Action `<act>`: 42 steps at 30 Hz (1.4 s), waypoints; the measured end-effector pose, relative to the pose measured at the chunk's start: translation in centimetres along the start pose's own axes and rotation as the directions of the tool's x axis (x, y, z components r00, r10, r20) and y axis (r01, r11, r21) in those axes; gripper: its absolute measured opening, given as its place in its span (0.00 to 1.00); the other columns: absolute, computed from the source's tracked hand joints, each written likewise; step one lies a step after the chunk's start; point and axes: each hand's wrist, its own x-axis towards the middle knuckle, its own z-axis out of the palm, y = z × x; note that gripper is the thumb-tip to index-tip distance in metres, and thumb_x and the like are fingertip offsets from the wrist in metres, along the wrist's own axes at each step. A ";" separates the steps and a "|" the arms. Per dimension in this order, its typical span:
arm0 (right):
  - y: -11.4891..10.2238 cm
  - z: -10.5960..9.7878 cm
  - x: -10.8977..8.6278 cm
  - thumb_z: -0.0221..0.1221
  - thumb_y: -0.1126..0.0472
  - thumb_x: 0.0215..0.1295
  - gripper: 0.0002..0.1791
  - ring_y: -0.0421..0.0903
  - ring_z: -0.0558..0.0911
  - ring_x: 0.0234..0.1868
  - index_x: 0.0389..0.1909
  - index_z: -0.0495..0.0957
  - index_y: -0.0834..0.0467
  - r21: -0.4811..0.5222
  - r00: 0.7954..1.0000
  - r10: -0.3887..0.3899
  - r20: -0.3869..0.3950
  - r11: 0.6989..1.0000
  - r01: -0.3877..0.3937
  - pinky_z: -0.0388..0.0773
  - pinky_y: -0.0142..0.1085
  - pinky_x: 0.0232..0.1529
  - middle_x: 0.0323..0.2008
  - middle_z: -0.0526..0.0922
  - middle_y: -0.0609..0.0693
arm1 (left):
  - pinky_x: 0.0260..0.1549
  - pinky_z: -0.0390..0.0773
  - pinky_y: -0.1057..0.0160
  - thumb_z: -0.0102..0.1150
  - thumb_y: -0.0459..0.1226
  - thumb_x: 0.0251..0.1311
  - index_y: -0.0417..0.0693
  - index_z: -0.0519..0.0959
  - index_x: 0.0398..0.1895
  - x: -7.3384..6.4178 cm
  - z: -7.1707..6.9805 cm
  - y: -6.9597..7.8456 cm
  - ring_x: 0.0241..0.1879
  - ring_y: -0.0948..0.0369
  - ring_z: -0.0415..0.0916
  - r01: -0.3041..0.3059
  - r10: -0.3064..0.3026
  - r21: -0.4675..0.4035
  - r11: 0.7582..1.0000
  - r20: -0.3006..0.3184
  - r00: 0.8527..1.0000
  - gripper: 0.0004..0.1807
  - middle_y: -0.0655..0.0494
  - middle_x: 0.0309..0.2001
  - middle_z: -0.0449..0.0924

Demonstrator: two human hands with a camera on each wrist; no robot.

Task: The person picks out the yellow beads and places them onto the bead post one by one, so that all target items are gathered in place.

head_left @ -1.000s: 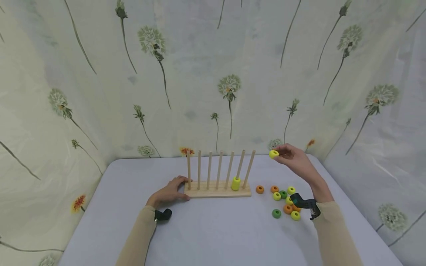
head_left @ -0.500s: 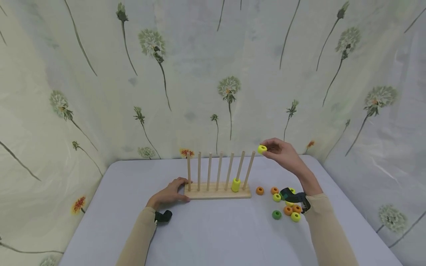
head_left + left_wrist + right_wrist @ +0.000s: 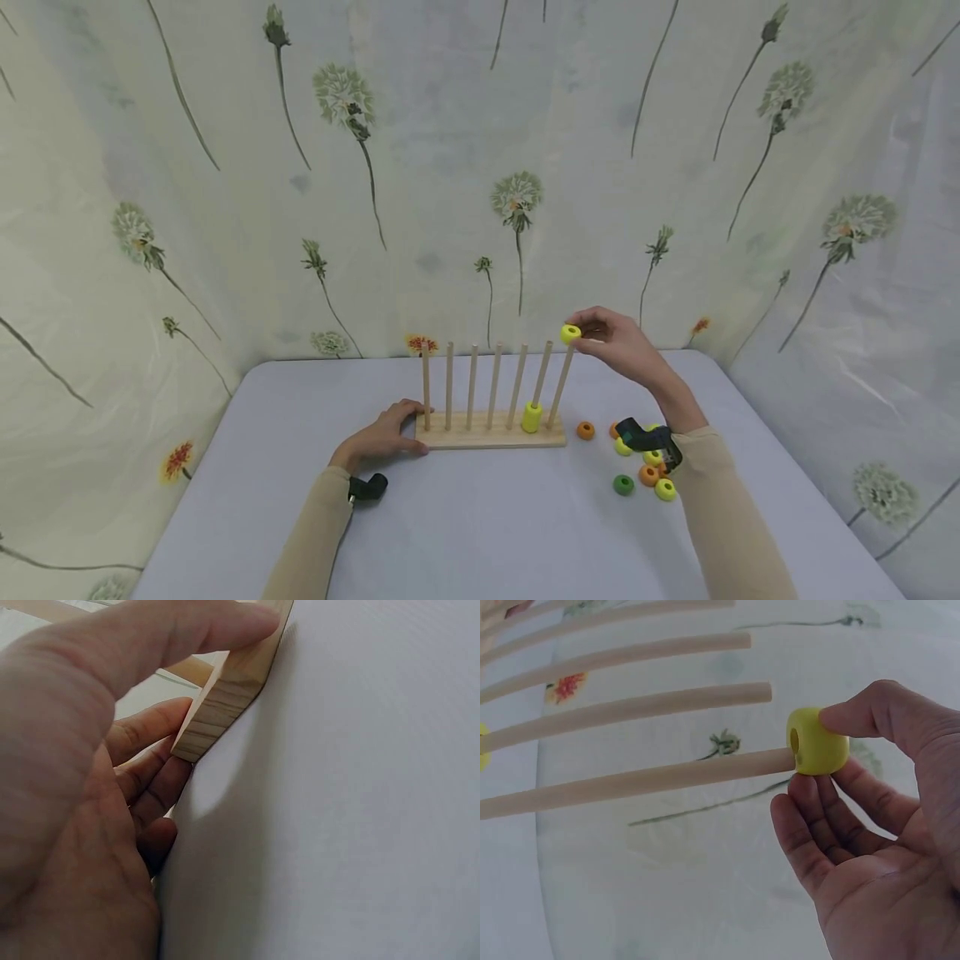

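Observation:
My right hand (image 3: pixel 621 343) pinches a yellow bead (image 3: pixel 571 334) between thumb and fingers at the top of the rightmost peg (image 3: pixel 561 387) of a wooden peg rack. In the right wrist view the peg's tip meets the lower edge of the bead (image 3: pixel 821 746), and the hole sits a little above it. Yellow beads (image 3: pixel 532 418) are stacked low on the neighbouring peg. At the rack's left end my left hand (image 3: pixel 382 434) grips the wooden base (image 3: pixel 487 440). The left wrist view has the thumb over the front of the base (image 3: pixel 217 712) and fingers behind it.
Right of the rack lie loose beads: an orange bead (image 3: pixel 586 431), a green bead (image 3: pixel 623 484), a yellow bead (image 3: pixel 665 490) and several others, some hidden behind the right wrist camera (image 3: pixel 647 437). A flowered curtain (image 3: pixel 450 167) rises behind the white table (image 3: pixel 480 533).
My right hand has carried the yellow bead leftward from above the loose beads to the tip of the rightmost peg. The left hand has stayed at the base.

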 end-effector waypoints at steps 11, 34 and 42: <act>-0.5 1.0 0.6 0.61 0.54 0.65 0.18 0.49 0.79 0.51 0.54 0.74 0.54 -0.017 1.000 -0.001 0.024 1.000 0.001 0.79 0.33 0.47 0.50 0.78 0.52 | 0.69 0.51 0.42 0.74 0.50 0.46 0.55 0.70 0.64 -0.1 -0.1 0.3 0.70 0.51 0.54 0.017 -0.017 -0.001 1.000 -0.004 1.000 0.39 0.53 0.66 0.64; -0.7 2.2 1.0 0.62 0.57 0.65 0.17 0.48 0.79 0.47 0.53 0.75 0.56 -0.001 0.998 -0.016 0.064 1.000 0.016 0.78 0.33 0.45 0.48 0.79 0.53 | 0.68 0.52 0.41 0.73 0.51 0.46 0.55 0.69 0.64 0.1 0.0 -0.1 0.70 0.50 0.54 0.024 -0.024 -0.007 1.000 -0.002 1.000 0.40 0.53 0.67 0.64; -0.6 2.3 0.8 0.61 0.55 0.65 0.18 0.48 0.78 0.47 0.53 0.75 0.56 0.001 0.997 -0.013 0.071 1.000 0.013 0.78 0.32 0.44 0.49 0.79 0.53 | 0.69 0.51 0.42 0.73 0.51 0.46 0.55 0.69 0.64 0.1 0.1 -0.1 0.71 0.50 0.53 0.030 -0.030 0.010 1.000 -0.007 1.000 0.40 0.53 0.67 0.63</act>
